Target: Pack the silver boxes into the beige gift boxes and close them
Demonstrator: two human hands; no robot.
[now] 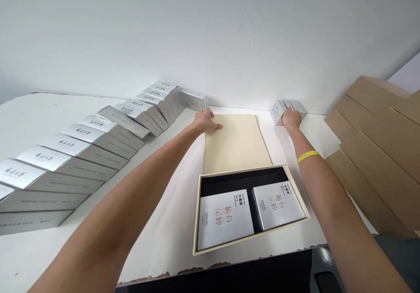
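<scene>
At the back of the table, my left hand (206,120) reaches over the corner of a flat cream panel (236,142), thumb stretched out. Its fingertips are by the end of a silver box (194,101) lying against the wall; I cannot tell whether they touch it. My right hand (291,118), with a yellow wristband, is closed around small silver tea boxes (278,109) at the back right; its fingertips are partly hidden. Nearer me, a cream gift box (254,243) with a black inside holds two silver tea boxes (225,223) with red and black print.
A long row of silver boxes (82,142) runs from the near left to the back wall, some leaning on each other. Brown cardboard cartons (383,153) are stacked on the right. The white table's front edge (197,271) is chipped.
</scene>
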